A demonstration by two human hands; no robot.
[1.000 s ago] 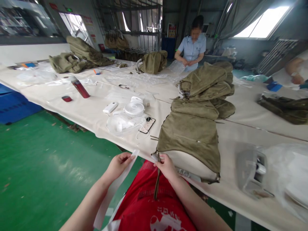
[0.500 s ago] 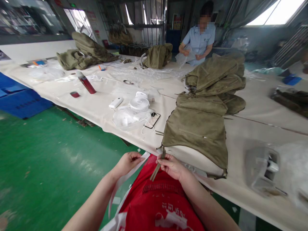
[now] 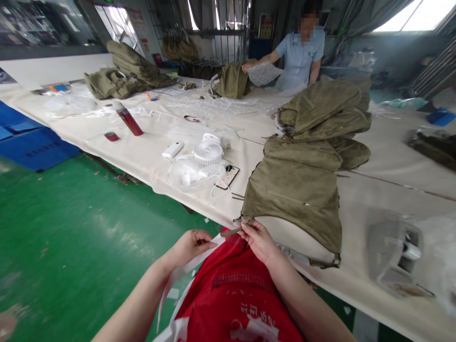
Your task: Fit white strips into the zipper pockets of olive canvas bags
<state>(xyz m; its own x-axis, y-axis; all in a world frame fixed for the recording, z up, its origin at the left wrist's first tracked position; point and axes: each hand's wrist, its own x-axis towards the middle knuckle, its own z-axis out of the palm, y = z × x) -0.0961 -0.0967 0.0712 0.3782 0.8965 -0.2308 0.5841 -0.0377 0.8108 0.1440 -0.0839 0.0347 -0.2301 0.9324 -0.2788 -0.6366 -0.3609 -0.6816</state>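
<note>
- Hands: our left hand (image 3: 194, 247) pinches a white strip (image 3: 192, 265) near its upper end, the fingers drawn close together; the rest hangs below the near edge of the worktop (image 3: 370, 197).
- Our right hand (image 3: 259, 240) grips a narrow olive strap (image 3: 231, 232) between thumb and fingers. The strap's free end points towards the strip; whether the two touch, we cannot tell.
- Location: the bag (image 3: 292, 187) lies flat along the near edge, its zip facing up. The strap appears to issue from the bag's near left corner, just above our red apron (image 3: 235, 285).
- Handling: we judge the strap light, limp and not fragile, best taken close to its free end, where little length can droop. The strip looks thin, perhaps a little slippery, and we would pinch it just below its tip.
- The bag seems soft and foldable, heavier than either; we would lift it by both near corners. Its pale curved area may be lining or worktop; we cannot tell.
- Surroundings: beyond the bag, towards the far edge, we see stacked bags (image 3: 324, 107). Left of it, close to the near edge, lie a phone (image 3: 228, 177) and a fan (image 3: 207, 153). At the far edge a co-worker (image 3: 299, 57) holds clear film (image 3: 263, 74).
</note>
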